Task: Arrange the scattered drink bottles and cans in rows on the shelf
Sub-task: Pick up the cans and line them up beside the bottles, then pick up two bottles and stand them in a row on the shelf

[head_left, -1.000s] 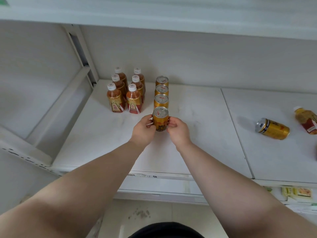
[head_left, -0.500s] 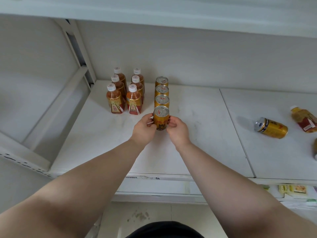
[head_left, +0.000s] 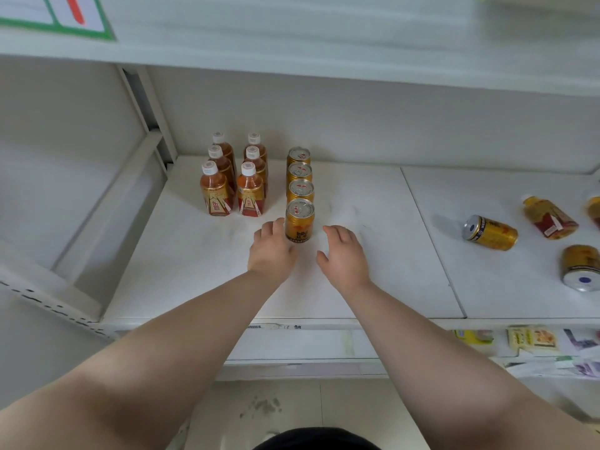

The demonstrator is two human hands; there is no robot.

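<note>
Several gold cans stand upright in one row running front to back on the white shelf (head_left: 194, 271); the front can (head_left: 299, 220) is the nearest. Left of it, two rows of amber bottles (head_left: 232, 180) with white caps stand upright. My left hand (head_left: 271, 250) is open just left of the front can, fingers apart and close to its side. My right hand (head_left: 344, 254) is open to the can's right, clear of it. On the right part of the shelf a gold can (head_left: 490, 232) and a bottle (head_left: 550, 216) lie on their sides, and another can (head_left: 581, 267) lies near the right edge.
An upper shelf (head_left: 324, 43) overhangs the work area. A slanted metal brace (head_left: 107, 203) and upright post stand at the left end. Small packets (head_left: 532, 339) hang below the shelf's front edge at the right. Part of another bottle (head_left: 594, 211) shows at the right border.
Both hands have let go of the front can and drawn back and apart; the can stands at the front of the row. The camera view has shifted, showing more of the right side.
</note>
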